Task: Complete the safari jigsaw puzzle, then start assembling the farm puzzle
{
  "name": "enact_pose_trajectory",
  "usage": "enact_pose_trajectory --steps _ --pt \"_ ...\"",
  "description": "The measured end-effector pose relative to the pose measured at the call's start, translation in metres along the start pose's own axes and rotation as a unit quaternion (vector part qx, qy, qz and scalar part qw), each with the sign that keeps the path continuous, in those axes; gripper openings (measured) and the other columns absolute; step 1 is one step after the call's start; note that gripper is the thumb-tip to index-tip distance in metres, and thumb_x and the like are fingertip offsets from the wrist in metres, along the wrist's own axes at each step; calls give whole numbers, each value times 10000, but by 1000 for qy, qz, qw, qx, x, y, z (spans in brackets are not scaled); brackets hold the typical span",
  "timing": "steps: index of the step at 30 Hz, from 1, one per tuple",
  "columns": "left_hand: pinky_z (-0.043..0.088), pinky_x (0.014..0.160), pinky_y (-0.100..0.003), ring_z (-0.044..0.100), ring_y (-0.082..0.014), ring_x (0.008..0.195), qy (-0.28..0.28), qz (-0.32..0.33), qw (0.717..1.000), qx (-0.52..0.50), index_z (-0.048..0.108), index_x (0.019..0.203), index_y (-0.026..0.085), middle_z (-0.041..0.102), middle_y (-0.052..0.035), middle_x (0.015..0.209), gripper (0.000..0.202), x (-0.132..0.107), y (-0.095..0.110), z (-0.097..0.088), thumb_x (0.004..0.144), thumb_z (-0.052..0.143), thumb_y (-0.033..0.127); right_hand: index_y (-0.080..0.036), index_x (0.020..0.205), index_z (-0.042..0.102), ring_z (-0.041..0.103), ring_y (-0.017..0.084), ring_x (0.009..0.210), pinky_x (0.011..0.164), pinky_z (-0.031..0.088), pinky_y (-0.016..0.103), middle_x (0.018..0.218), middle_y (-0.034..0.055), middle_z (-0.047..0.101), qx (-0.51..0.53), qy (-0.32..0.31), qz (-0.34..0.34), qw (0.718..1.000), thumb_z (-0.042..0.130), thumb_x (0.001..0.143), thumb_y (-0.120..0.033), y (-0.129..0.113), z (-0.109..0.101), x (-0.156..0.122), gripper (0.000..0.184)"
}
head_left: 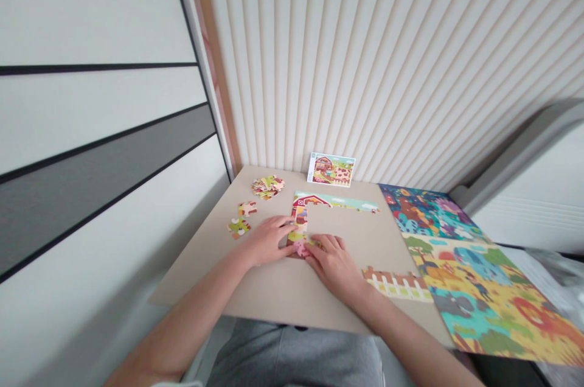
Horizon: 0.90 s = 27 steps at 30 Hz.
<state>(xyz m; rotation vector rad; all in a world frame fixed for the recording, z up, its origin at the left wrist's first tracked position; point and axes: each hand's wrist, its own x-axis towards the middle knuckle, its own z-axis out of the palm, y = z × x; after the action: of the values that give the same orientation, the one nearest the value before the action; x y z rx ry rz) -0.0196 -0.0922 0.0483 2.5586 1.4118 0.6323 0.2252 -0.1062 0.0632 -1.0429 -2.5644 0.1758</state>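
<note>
A partly joined jigsaw puzzle (300, 216) lies on the board, showing a red barn along its left side and a strip of sky along the top. My left hand (269, 241) rests at its left edge, thumb and fingers apart and touching the joined pieces. At the lower corner, the fingertips of my right hand (335, 262) are on a pink puzzle piece (302, 248), partly covered by the fingers. Right of that hand lies a joined strip of fence pieces (396, 285). Two loose pieces, one brown and cream (247, 209) and one green (239, 227), lie beyond my left forearm.
A heap of puzzle pieces (267, 187) sits at the back left of the beige board (255, 305). A farm picture card (331, 169) leans against the ribbed panel (292, 70). Two completed puzzles, one dark blue (431, 213) and one yellow (488, 296), lie at the right.
</note>
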Motion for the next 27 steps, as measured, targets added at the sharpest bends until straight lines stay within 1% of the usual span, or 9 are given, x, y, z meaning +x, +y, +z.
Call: enact_pose_trajectory --steps 3,6,8,11,14,16,18,22,27 --pt "406 1107 -424 522 -270 1280 -2 8 1000 4 540 1405 282 548 -84 1412 523 0 -2 3 933 585 503 -252 1294 614 517 268 1238 1041 423 464 1327 104 597 2 22 -18 1000 548 983 -286 -13 -14 -21 319" --pt "408 1106 -438 518 -279 1285 2 10 1000 5 527 1419 287 541 -88 1418 515 -2 -4 4 945 563 488 -279 1257 634 526 270 1240 1044 435 485 1311 86 607 -15 39 15 999 533 983 -272 -16 -23 -63 291" --pt "413 1101 -444 513 -284 1291 5 11 1000 5 520 1426 292 535 -91 1421 501 -2 -4 5 958 543 470 -287 1238 646 539 280 1235 1063 420 523 1302 85 614 -44 57 56 996 525 979 -252 -4 -26 -98 288" --pt "414 1102 -455 505 -287 1302 10 21 1000 3 501 1441 297 528 -95 1425 490 -2 -1 6 969 530 425 -283 1217 660 545 294 1242 1041 451 518 1331 89 604 -82 85 111 987 533 969 -264 28 -28 -146 279" --pt "409 1110 -463 488 -283 1323 7 45 999 -1 508 1432 288 533 -95 1420 465 0 5 7 974 524 365 -293 1250 654 540 305 1268 1031 473 513 1382 83 580 -92 85 133 983 547 960 -298 60 -31 -174 309" --pt "396 1123 -471 470 -278 1346 -5 68 998 -2 547 1393 283 533 -91 1423 418 1 11 8 980 516 341 -297 1269 649 536 303 1280 1047 468 517 1399 77 572 -86 74 127 985 544 961 -305 71 -32 -178 326" --pt "384 1136 -479 455 -273 1362 -23 94 995 -5 600 1330 289 536 -82 1418 358 2 16 8 985 507 320 -303 1273 654 541 296 1278 1068 453 525 1395 72 579 -81 70 118 987 535 964 -296 75 -31 -173 331" --pt "374 1152 -476 435 -266 1383 -43 133 990 -18 614 1305 292 573 -69 1362 358 2 20 7 959 533 244 -308 1263 671 545 290 1272 1086 435 532 1376 77 593 -69 72 109 989 514 971 -263 71 -27 -148 334" --pt "400 1132 -474 472 -269 1350 -41 135 990 -23 614 1307 297 594 -73 1321 376 3 21 7 946 544 223 -296 1243 680 519 286 1289 1065 454 510 1386 83 578 -40 55 109 992 499 984 -258 60 -25 -118 319"
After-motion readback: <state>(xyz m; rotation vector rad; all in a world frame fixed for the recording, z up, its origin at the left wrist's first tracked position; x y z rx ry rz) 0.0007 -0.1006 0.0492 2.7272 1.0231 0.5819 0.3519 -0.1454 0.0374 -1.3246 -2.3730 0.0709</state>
